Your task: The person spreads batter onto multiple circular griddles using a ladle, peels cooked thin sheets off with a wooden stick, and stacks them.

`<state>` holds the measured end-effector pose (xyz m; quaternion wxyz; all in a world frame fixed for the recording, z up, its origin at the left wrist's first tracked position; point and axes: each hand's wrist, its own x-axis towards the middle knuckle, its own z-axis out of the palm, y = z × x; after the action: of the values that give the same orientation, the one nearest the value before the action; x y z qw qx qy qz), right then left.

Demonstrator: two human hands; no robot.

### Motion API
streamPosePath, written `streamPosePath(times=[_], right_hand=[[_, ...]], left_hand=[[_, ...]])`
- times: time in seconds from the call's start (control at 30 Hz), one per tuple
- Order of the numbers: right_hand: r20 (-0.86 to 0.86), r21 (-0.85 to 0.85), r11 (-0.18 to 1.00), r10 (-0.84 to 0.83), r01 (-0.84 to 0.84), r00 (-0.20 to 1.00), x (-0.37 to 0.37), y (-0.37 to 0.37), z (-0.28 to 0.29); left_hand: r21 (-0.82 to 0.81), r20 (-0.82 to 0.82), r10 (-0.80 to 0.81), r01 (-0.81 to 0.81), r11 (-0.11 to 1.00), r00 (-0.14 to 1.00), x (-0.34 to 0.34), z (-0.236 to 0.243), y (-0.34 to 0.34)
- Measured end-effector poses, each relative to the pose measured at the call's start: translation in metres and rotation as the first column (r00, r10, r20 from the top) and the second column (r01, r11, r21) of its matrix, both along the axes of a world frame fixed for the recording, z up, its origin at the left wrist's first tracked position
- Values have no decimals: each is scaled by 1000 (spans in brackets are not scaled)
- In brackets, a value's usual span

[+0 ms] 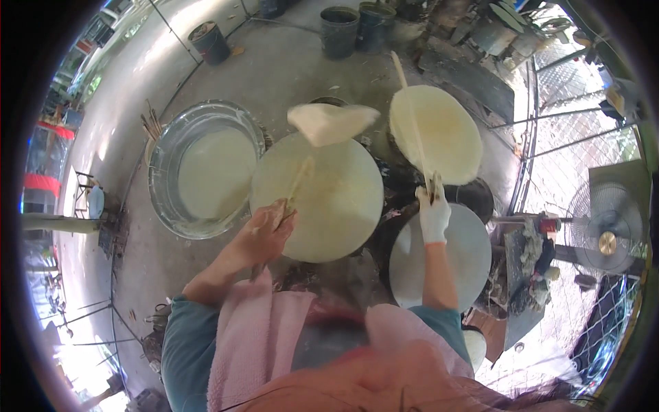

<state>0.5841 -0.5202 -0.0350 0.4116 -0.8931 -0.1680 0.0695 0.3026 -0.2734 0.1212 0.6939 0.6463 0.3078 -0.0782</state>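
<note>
My bare left hand (269,230) is closed round a pale stick (302,180), which slants over the middle round cooking surface (336,220). That surface has a yellowish-white coating. At its far edge is a blurred, pale, flaring piece (333,122); whether the stick joins it I cannot tell. My right hand (433,213), in a white glove, grips a long thin wooden stick (410,110). The stick reaches away from me across a round pale-yellow surface (453,130) at the far right. Beneath my right wrist lies a greyish-white round surface (473,247).
To the left stands a wide metal basin (159,165) with whitish liquid (216,172). Dark buckets (339,33) stand at the back, another bucket (209,44) at the back left. A fan (607,226) and a wire fence (570,161) are on the right.
</note>
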Motion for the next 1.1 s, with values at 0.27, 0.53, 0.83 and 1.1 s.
streamPosePath(times=[0.27, 0.53, 0.83, 1.1], right_hand=[[-460, 320, 807, -325, 496, 826, -158, -241, -11], [-545, 528, 430, -491, 733, 680, -262, -369, -44], [-94, -547, 652, -671, 525, 735, -258, -317, -8], [-579, 546, 312, -531, 777, 619, -241, -270, -70]], left_hand=[[-783, 135, -306, 290, 550, 943, 81, -35, -119], [-730, 193, -439, 427, 533, 878, 152, -87, -319], [608, 134, -628, 437, 663, 767, 163, -222, -383], [826, 562, -617, -335, 454, 550, 208, -173, -281]])
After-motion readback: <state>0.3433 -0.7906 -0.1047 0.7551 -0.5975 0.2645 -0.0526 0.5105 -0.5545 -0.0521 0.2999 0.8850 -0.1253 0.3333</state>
